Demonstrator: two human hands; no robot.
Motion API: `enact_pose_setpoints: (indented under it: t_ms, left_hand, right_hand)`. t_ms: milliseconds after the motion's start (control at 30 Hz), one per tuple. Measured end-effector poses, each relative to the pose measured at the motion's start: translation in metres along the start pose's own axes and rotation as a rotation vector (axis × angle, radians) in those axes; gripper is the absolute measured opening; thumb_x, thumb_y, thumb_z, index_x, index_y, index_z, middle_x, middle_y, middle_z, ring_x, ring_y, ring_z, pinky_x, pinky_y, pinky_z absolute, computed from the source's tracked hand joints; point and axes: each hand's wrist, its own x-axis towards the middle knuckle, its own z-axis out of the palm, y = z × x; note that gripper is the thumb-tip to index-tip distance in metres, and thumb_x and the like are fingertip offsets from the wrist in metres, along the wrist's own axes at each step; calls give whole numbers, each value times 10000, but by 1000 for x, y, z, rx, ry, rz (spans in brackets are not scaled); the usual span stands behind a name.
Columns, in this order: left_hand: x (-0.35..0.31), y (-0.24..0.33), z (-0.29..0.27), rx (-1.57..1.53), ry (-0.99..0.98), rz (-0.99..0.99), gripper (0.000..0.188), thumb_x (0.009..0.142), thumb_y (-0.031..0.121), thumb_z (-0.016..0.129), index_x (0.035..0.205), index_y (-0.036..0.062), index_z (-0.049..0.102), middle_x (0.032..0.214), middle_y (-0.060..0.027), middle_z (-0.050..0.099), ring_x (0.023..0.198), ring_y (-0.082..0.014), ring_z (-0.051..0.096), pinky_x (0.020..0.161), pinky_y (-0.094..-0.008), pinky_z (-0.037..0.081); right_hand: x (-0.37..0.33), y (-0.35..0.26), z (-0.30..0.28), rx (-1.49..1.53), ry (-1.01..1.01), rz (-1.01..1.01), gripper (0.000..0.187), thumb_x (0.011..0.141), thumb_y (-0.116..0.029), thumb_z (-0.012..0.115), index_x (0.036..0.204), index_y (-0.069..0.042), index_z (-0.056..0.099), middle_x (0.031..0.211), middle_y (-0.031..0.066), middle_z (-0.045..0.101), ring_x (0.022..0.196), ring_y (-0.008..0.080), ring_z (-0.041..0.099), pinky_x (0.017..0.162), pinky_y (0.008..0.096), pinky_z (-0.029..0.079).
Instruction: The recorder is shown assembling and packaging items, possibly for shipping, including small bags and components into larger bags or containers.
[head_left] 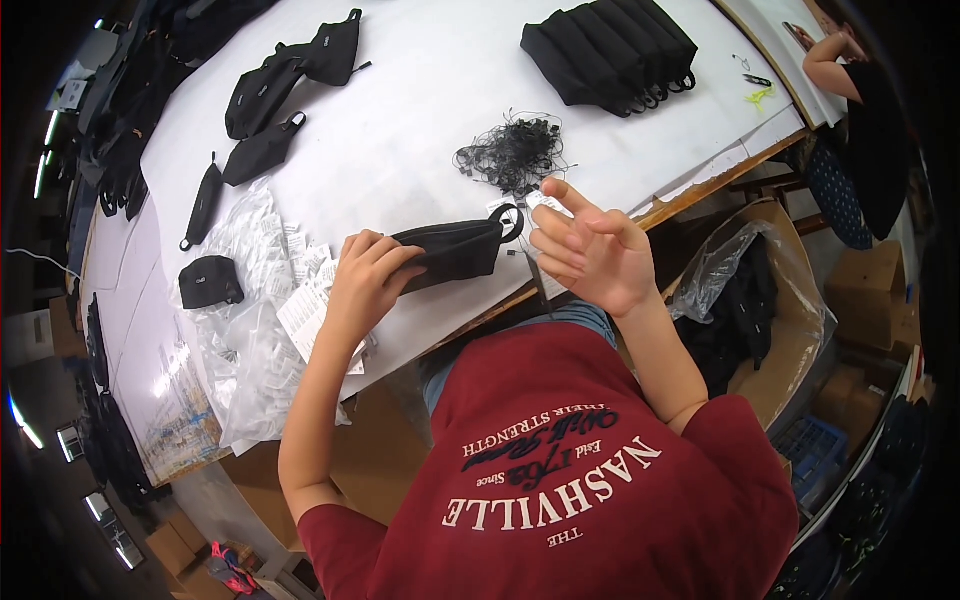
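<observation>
A flat black zip pouch (pixel 455 250) with a loop at its right end is held just above the table's near edge. My left hand (pixel 375 270) grips its left end, thumb in front and fingers over the top. Beside the loop is my right hand (pixel 600 255), palm turned up, the index finger and thumb apart and the other fingers curled. A small white tag (pixel 545 203) shows between its index and middle fingers. More white tag shows at the loop, and a thin black cord dangles below it; how they join is hard to make out.
Beyond the pouch lies a tangle of black tag strings (pixel 515 152). A row of black pouches (pixel 610 55) stands at the far right, and loose ones (pixel 262 152) lie at left. White tags in clear plastic (pixel 250 330) cover the near left. A lined carton (pixel 790 350) sits right; another person (pixel 870 120) is beyond.
</observation>
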Motion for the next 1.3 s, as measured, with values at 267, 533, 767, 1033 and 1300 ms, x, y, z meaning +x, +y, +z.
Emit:
enact_pose_setpoints:
  t_ms: [267,533,767,1033,1300]
  left_hand:
    - [0,7,8,-105,61,-68,168,722,62,694,869,38,615,842,-58,611,810,-236,550,786,-332,385]
    - [1,26,-1,-143,113,-165,172,735,56,683,876,24,589,847,-98,591,818,-274,543,752,-349,388]
    - [-7,39,-8,-96,142,-151,181,729,43,685,880,33,585,848,-88,584,830,-271,541,749,-354,387]
    - [-20,31,-6,-193,178,-221,166,744,30,671,882,27,580,864,-98,581,854,-291,531,765,-358,386]
    - [-18,52,4,-266,74,-183,186,720,11,664,882,30,574,835,-97,560,804,-288,519,721,-368,386]
  right_hand:
    - [-4,-1,-14,-648,119,-83,374,833,-179,565,1172,-43,483,886,55,516,801,153,497,736,270,414]
    - [-36,16,-63,-2054,374,-34,423,718,-174,721,1080,-70,528,1096,101,525,1085,302,464,947,384,357]
    - [-46,14,-76,-2222,703,-191,573,644,-221,794,1086,-48,474,1114,117,475,1084,319,433,910,403,363]
    - [-67,-39,-69,-1680,779,-58,244,731,-153,770,825,24,631,653,34,607,597,85,553,564,233,431]
    - [-62,-76,-49,-514,788,-574,63,830,-17,665,853,-59,624,793,34,635,652,90,560,572,207,421]
